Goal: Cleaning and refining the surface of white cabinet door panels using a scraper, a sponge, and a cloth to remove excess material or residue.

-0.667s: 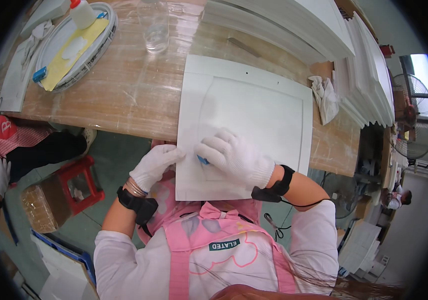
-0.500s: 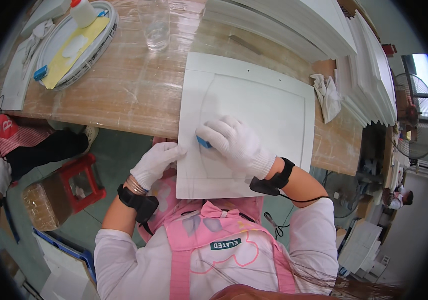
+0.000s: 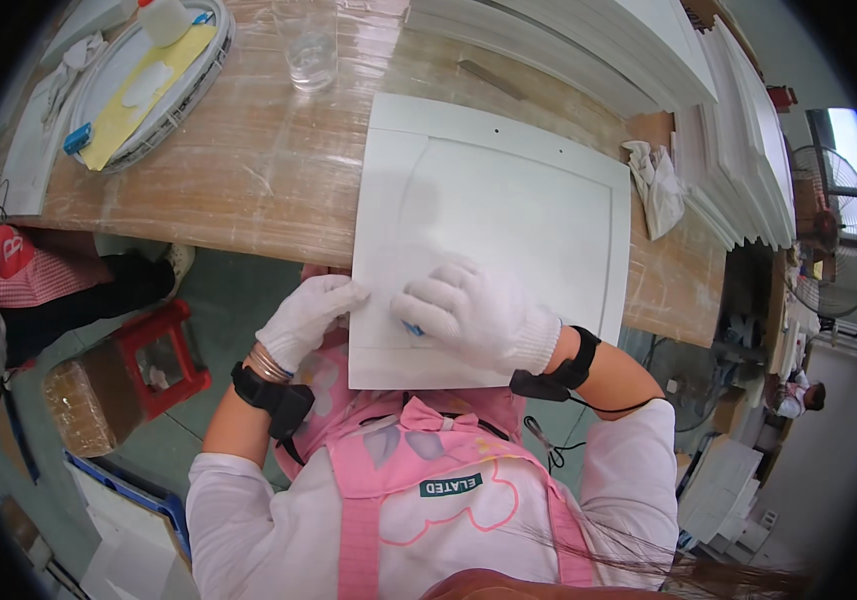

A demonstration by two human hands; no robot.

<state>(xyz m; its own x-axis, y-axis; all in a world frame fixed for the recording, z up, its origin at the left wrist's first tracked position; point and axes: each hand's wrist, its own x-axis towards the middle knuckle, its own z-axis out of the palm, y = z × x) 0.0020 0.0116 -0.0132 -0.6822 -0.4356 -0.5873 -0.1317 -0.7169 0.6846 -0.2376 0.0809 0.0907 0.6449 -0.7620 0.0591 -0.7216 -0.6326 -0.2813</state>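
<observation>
now my right hand (image 3: 473,312) has come back toward my body along the left part of the white panel (image 3: 523,230); a moment ago it sat farther up, with more of the blue block (image 3: 413,328) showing. only a sliver of blue peeks out under my curled fingers, which are closed around it. my left hand (image 3: 303,318) has stayed at the panel's left edge, thumb and fingertips drawn close at the rim; whether they pinch it or merely rest there, i cannot tell. the panel lies flat in front of me, its far part on the table (image 3: 248,190) and its near end jutting past the edge over my pink apron (image 3: 388,468).

the panel is smooth and rectangular, a shallow recessed field inside a flat border, with two small dark holes near its far side. my gloves are soft white knit, ribbed at the cuffs. the tabletop is brown under a glossy, wrinkled clear film. a see-through cup (image 3: 310,60) stands beyond the far left corner, a limp, creased white cloth (image 3: 656,190) lies just beside the right edge, and thin, crisp-edged white boards (image 3: 738,150) are stacked farther right.
</observation>
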